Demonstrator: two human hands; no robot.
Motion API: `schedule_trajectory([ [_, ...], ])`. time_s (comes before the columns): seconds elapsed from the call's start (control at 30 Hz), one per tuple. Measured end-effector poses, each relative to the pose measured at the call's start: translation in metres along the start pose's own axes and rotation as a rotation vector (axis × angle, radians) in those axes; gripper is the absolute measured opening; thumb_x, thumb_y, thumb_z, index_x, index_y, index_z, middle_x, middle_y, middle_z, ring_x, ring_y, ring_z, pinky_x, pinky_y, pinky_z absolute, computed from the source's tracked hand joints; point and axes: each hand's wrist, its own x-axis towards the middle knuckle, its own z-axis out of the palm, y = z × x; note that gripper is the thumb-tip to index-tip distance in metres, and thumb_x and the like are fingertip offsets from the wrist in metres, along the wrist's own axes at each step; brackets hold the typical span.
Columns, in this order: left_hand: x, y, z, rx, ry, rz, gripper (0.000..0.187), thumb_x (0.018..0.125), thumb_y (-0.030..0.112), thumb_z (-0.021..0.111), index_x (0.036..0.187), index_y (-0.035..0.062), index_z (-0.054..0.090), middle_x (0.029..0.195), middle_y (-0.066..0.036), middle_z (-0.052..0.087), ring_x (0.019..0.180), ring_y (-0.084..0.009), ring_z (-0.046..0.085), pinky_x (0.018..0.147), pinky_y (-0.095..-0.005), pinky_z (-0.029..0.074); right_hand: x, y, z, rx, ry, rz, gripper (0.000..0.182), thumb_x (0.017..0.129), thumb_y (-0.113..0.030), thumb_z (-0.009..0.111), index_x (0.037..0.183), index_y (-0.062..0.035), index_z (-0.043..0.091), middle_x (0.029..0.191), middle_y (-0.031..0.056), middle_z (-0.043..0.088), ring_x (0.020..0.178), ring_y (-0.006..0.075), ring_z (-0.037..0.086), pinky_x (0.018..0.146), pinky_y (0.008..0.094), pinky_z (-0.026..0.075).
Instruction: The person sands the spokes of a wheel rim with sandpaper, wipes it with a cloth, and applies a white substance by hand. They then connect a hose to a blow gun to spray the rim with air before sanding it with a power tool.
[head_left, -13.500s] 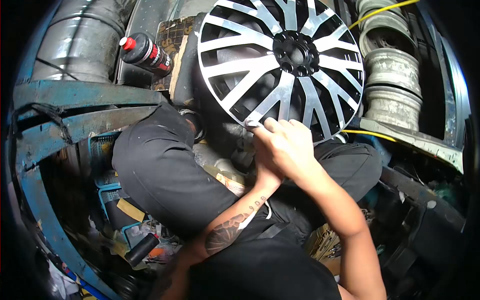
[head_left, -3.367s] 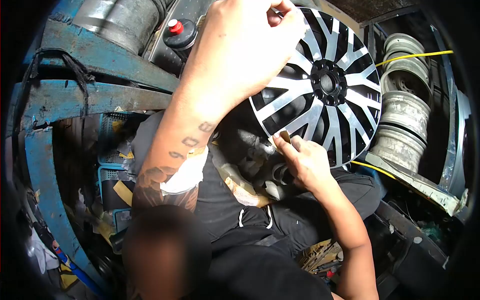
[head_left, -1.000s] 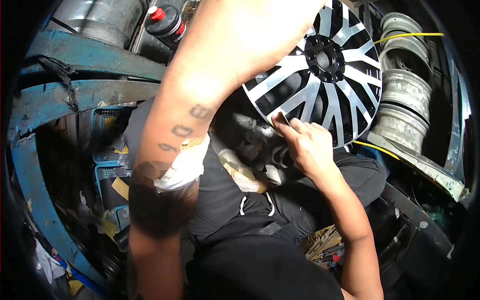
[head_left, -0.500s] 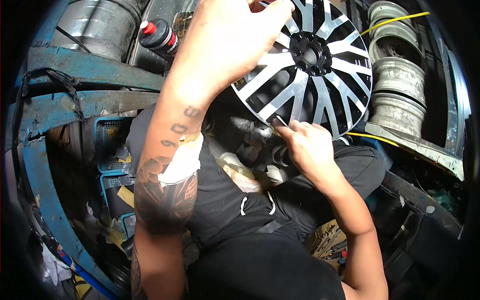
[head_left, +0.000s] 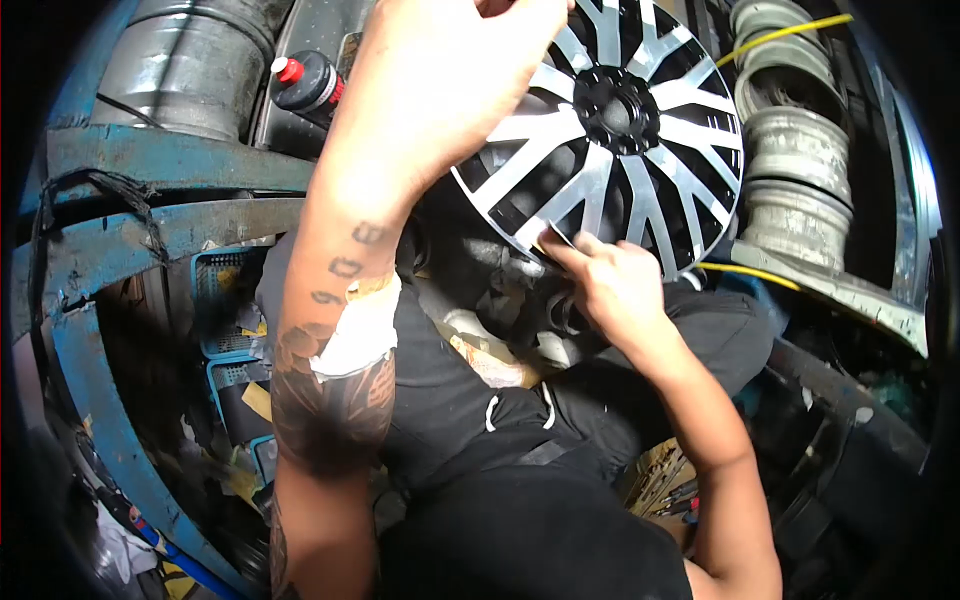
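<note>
— Where does the wheel (head_left: 641, 185) stand, and how are the hands placed?

— Face towards the person, just beyond the legs (head_left: 725, 335), its top edge cropped and its support hidden. The right hand (head_left: 620, 285) pinches a thin strip (head_left: 562, 235) between thumb and fingers at the lower left of the rim (head_left: 500, 229). The left hand (head_left: 450, 75) curls before the wheel's left side; whether it grips anything cannot be told.

— How is the strip best worked?

— Preferably flat along the rim, with light, even pressure, its corners clear of the spokes (head_left: 535, 155), and the wheel steadied.

— What distinguishes the face?

— Bright silver spokes, forking outwards between black recesses; a glossy black hub (head_left: 590, 112), with holes ringing a round central opening.
</note>
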Motion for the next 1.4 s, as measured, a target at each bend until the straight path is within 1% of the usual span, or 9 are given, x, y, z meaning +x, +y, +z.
schedule_trajectory([
  [0.1, 0.000, 0.003, 0.005, 0.695, 0.036, 0.416, 0.031, 0.095, 0.013, 0.070, 0.121, -0.0032, 0.063, 0.105, -0.014, 0.069, 0.092, -0.0247, 0.071, 0.080, -0.0364, 0.060, 0.010, -0.010, -0.013, 0.043, 0.045, 0.065, 0.044, 0.083, -0.004, 0.061, 0.123, -0.0169, 0.075, 0.078, 0.0075, 0.059, 0.063, 0.0282, 0.061, 0.060, 0.0389, 0.049],
  [0.27, 0.001, -0.019, 0.022, 0.156, 0.279, 0.142, 0.021, 0.092, 0.018, 0.065, 0.082, 0.0003, 0.070, 0.065, -0.018, 0.067, 0.061, -0.0328, 0.071, 0.061, -0.0376, 0.055, 0.005, 0.002, 0.009, -0.029, -0.068, 0.045, 0.052, 0.080, -0.009, 0.066, 0.131, -0.0203, 0.071, 0.081, 0.0040, 0.062, 0.064, 0.0250, 0.064, 0.062, 0.0371, 0.050],
  [0.33, 0.002, -0.030, 0.012, 0.533, 0.250, 0.412, 0.018, 0.093, 0.016, 0.061, 0.093, 0.0016, 0.073, 0.083, -0.017, 0.073, 0.071, -0.0269, 0.074, 0.067, -0.0347, 0.056, 0.004, -0.007, -0.005, -0.001, -0.035, 0.040, 0.050, 0.081, -0.008, 0.064, 0.129, -0.0179, 0.071, 0.080, 0.0038, 0.061, 0.066, 0.0236, 0.064, 0.061, 0.0360, 0.049],
  [0.57, -0.002, -0.010, 0.002, -0.398, 0.262, 0.020, 0.023, 0.104, 0.008, 0.054, 0.124, -0.0034, 0.058, 0.110, -0.012, 0.065, 0.092, -0.0174, 0.068, 0.077, -0.0292, 0.058, 0.012, 0.000, 0.014, -0.061, -0.004, 0.039, 0.047, 0.082, -0.008, 0.064, 0.127, -0.0203, 0.073, 0.080, 0.0038, 0.062, 0.064, 0.0228, 0.065, 0.060, 0.0350, 0.050],
  [0.7, 0.004, -0.043, -0.007, 0.191, 0.322, 0.475, 0.031, 0.104, 0.007, 0.054, 0.133, -0.0026, 0.055, 0.120, -0.018, 0.062, 0.104, -0.0230, 0.064, 0.086, -0.0334, 0.056, 0.002, 0.001, 0.015, -0.029, -0.016, 0.080, 0.047, 0.082, -0.009, 0.064, 0.126, -0.0212, 0.074, 0.081, 0.0036, 0.064, 0.063, 0.0230, 0.066, 0.059, 0.0362, 0.051],
  [1.0, 0.013, -0.052, 0.002, 0.328, 0.315, 0.432, 0.027, 0.101, 0.013, 0.060, 0.123, -0.0020, 0.059, 0.114, -0.017, 0.064, 0.099, -0.0260, 0.067, 0.086, -0.0371, 0.054, 0.008, -0.001, 0.020, -0.004, 0.045, 0.042, 0.042, 0.087, -0.005, 0.059, 0.124, -0.0193, 0.074, 0.084, 0.0067, 0.064, 0.062, 0.0283, 0.065, 0.061, 0.0382, 0.054],
  [1.13, -0.005, -0.013, 0.010, 0.416, 0.177, 0.292, 0.020, 0.103, 0.012, 0.057, 0.116, -0.0020, 0.064, 0.103, -0.015, 0.067, 0.091, -0.0221, 0.069, 0.084, -0.0339, 0.057, -0.006, 0.004, 0.007, -0.071, -0.018, 0.005, 0.043, 0.087, -0.011, 0.061, 0.129, -0.0180, 0.071, 0.083, 0.0047, 0.066, 0.066, 0.0248, 0.068, 0.063, 0.0366, 0.052],
  [1.17, -0.005, 0.002, 0.013, -0.305, 0.069, -0.149, 0.020, 0.104, 0.012, 0.056, 0.115, -0.0034, 0.064, 0.102, -0.013, 0.069, 0.091, -0.0193, 0.072, 0.080, -0.0306, 0.061, -0.013, 0.004, -0.002, -0.060, -0.025, 0.049, 0.044, 0.086, -0.011, 0.063, 0.129, -0.0190, 0.071, 0.082, 0.0045, 0.066, 0.065, 0.0245, 0.068, 0.062, 0.0364, 0.052],
  [1.4, -0.003, -0.035, 0.009, 0.288, -0.413, 0.095, 0.029, 0.094, 0.012, 0.056, 0.118, 0.0044, 0.071, 0.093, -0.004, 0.069, 0.087, -0.0101, 0.062, 0.076, -0.0265, 0.049, 0.003, 0.043, -0.024, 0.717, 0.240, 0.097, 0.018, 0.099, -0.013, 0.068, 0.112, -0.0010, 0.067, 0.107, 0.0066, 0.066, 0.103, 0.0167, 0.061, 0.093, 0.0261, 0.045],
])
